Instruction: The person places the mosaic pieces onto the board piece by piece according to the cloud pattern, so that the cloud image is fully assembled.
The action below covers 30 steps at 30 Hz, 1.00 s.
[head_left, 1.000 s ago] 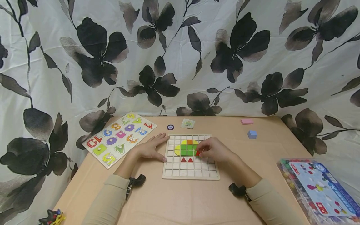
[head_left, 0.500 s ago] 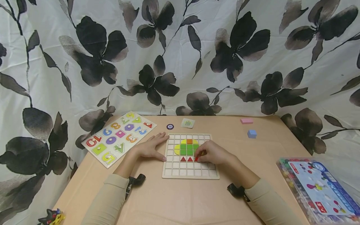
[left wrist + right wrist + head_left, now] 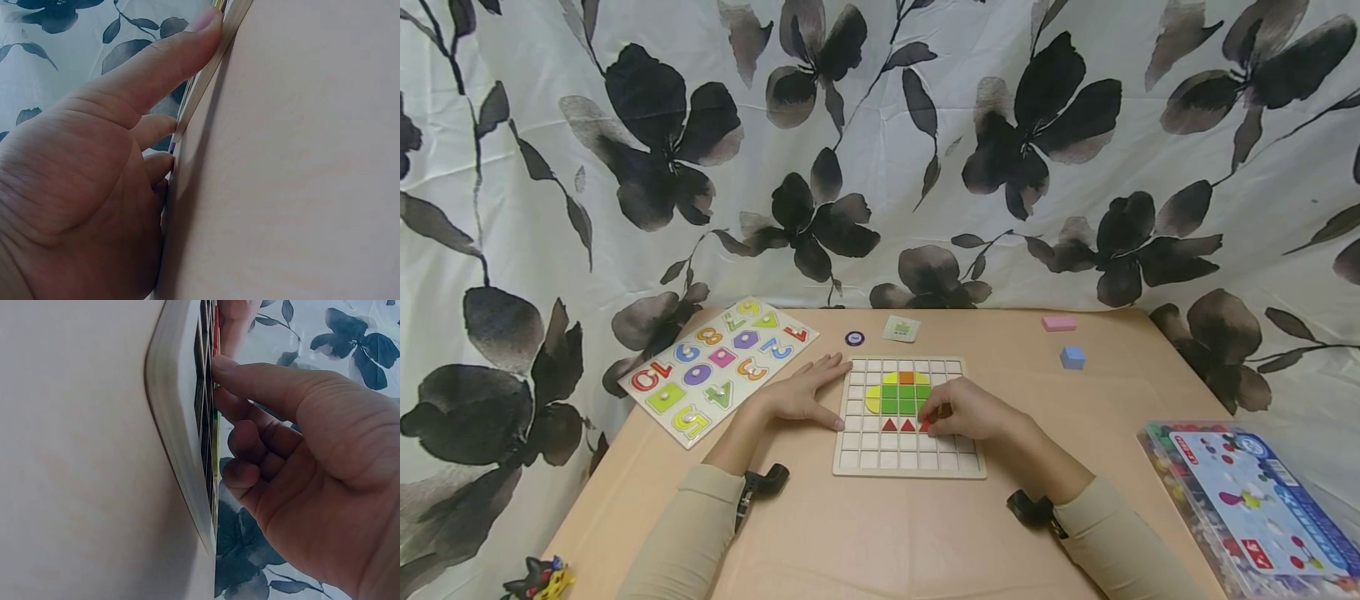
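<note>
A pale grid board [image 3: 868, 461] lies flat in the middle of the table. On it sit green squares [image 3: 895, 405], yellow rounded tiles [image 3: 872, 398] and an orange square [image 3: 907, 378]. Below these are two red triangles [image 3: 898, 426] in a row. My right hand [image 3: 970, 408] pinches a red triangle tile [image 3: 925, 426] down at the end of that row, partly hidden by thumb and index finger. In the right wrist view its other fingers curl loosely. My left hand [image 3: 801, 396] has its fingers spread, with the thumb [image 3: 203, 37] against the board's left edge.
A number and shape puzzle board [image 3: 715, 371] lies left of the left hand. Behind the grid are a dark round token [image 3: 854, 339] and a small card [image 3: 901, 329]. Blocks, pink [image 3: 1058, 324] and blue [image 3: 1072, 358], sit back right; a clear box [image 3: 1247, 508] front right; small figures [image 3: 538, 578] front left.
My right hand has moved slightly toward me, bringing the red triangle from beside the green squares down to the red row. The left hand has stayed put.
</note>
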{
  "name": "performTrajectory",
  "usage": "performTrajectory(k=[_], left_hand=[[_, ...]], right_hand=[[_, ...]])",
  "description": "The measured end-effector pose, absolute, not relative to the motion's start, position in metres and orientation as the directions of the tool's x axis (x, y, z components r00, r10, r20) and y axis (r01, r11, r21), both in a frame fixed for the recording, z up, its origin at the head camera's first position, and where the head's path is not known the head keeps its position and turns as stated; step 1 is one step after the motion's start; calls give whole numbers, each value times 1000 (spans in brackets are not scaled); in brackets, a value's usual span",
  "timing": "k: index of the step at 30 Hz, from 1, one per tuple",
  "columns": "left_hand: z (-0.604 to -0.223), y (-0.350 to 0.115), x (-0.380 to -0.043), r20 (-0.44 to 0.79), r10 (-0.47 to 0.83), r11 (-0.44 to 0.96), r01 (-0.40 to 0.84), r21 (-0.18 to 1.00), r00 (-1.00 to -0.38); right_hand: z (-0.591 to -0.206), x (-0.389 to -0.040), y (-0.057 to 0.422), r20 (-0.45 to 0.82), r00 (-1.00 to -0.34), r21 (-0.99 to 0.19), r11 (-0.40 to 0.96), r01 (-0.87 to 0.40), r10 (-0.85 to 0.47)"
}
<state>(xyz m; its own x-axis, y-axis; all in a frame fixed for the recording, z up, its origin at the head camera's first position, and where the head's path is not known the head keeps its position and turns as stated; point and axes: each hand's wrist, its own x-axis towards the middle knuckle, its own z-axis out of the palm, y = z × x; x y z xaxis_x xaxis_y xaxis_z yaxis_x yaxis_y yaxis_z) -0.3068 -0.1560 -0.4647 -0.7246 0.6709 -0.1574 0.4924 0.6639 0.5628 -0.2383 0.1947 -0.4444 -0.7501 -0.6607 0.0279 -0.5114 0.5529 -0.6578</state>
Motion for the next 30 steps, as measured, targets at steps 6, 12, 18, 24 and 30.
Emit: performTrajectory(k=[6,12,18,24,30], left_hand=[[-464,-155,-306,-159,673,662,491,567,-722],[-464,-155,-307,-159,671,663,490,566,-724],[-465,-155,-307,-158,671,662,490,567,-724],[-465,-155,-306,-160,668,666,489,562,-726],[-463,-157,-306,-159,663,665,477,575,-732]], right_hand=[[-444,-237,194,-1,-758,-655,573,-493,-653],[-443,-237,194,-7,-757,-652,577,-492,-654],[-444,-237,194,-19,-749,-641,584,-499,-662],[-442,-236,195,-10,-749,-650,574,-499,-663],[-439,-237,203,7,-812,-645,618,-449,-583]])
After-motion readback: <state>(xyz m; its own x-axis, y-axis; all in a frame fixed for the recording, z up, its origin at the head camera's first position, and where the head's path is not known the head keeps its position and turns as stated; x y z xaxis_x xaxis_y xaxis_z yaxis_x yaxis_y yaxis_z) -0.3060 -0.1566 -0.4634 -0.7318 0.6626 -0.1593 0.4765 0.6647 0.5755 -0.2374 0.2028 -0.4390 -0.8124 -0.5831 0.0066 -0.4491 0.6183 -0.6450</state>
